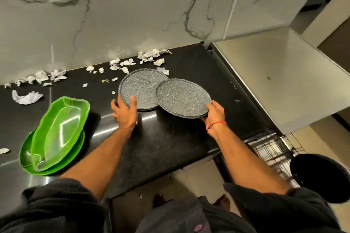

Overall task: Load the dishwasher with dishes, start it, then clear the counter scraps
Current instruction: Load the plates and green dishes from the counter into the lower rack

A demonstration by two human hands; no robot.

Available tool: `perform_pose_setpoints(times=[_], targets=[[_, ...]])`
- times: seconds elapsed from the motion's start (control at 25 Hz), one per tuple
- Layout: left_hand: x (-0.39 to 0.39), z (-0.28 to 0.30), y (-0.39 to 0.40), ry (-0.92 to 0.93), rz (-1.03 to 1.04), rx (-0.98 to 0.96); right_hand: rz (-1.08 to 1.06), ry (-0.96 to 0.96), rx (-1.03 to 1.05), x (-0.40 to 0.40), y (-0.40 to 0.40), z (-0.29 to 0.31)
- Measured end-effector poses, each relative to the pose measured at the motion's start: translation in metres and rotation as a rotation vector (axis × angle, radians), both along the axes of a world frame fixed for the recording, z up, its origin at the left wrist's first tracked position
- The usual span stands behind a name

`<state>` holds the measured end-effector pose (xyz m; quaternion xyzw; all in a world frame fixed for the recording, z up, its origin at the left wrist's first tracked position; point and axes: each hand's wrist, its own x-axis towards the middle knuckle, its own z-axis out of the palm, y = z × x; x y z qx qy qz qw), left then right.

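Note:
A stack of speckled grey plates (pixel 141 89) lies on the black counter (pixel 166 142). My left hand (pixel 124 110) grips the stack's near left rim, thumb on top. My right hand (pixel 215 114) holds another speckled grey plate (pixel 182 98) by its near right edge, lifted and overlapping the stack's right side. Two green oval dishes (pixel 56 134) sit stacked at the counter's left. Crumpled white paper scraps (pixel 149 56) lie scattered along the wall. The dishwasher rack (pixel 269 151) shows at lower right, beneath the counter's end.
A black round bin (pixel 320 176) stands by the rack at the lower right. A beige appliance top (pixel 280 81) adjoins the counter's right end. Marble wall (pixel 132 15) backs the counter. A larger paper scrap (pixel 26 97) lies at the far left.

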<state>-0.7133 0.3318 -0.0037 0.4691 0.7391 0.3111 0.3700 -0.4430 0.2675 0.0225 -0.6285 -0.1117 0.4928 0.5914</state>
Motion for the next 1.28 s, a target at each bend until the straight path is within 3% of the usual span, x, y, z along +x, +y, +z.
perform_pose_setpoints(times=[0.08,0.16,0.28,0.4,0.6,0.76,1.04,1.28], targets=[[0.023,0.014,-0.020,0.009,-0.044,0.112,-0.001,0.023,0.024,0.018,-0.023,0.006],[0.055,0.030,-0.038,-0.154,-0.135,0.141,-0.025,0.023,0.039,0.036,-0.047,0.008],[0.110,0.058,-0.065,-0.515,-0.219,-0.096,-0.048,0.036,0.082,0.063,-0.088,0.009],[0.170,0.066,-0.100,-0.458,-0.329,-0.127,-0.091,0.080,0.123,0.103,-0.145,0.007],[0.262,0.081,-0.197,-0.327,-0.333,-0.140,-0.147,0.127,0.086,0.175,-0.264,-0.025],[0.331,0.067,-0.259,-0.231,-0.643,-0.212,-0.254,0.220,-0.019,0.233,-0.350,-0.049],[0.438,-0.010,-0.268,-0.037,-0.829,-0.363,-0.459,0.296,-0.175,0.308,-0.396,-0.098],[0.532,-0.113,-0.230,0.041,-0.777,-0.501,-0.252,0.263,-0.326,0.357,-0.387,-0.165]])
